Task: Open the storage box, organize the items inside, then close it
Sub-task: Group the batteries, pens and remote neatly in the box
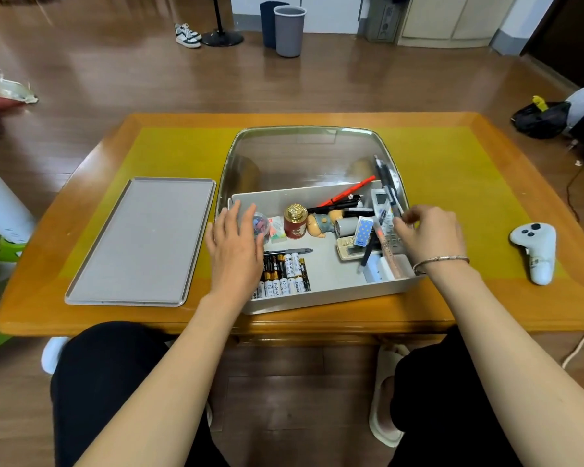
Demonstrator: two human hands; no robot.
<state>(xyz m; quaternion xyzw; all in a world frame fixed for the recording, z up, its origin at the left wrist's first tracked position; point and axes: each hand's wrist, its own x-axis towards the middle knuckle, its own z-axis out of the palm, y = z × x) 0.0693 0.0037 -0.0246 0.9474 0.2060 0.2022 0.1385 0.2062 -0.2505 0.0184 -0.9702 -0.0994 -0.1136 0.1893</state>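
Right grip point(430, 232) pinches pens point(390, 183); left hand point(235, 244) hides box point(334, 291) corner.

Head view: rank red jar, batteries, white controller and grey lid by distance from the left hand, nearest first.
From the left hand:
1. Batteries, in the box just right of it.
2. Red jar, box centre.
3. Grey lid, on the table to its left.
4. White controller, far right of the table.

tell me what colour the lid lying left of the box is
Grey lid, seen in the head view.

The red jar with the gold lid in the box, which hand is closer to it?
Left. The left hand hovers just left of the red jar with the gold lid; the right hand is farther right.
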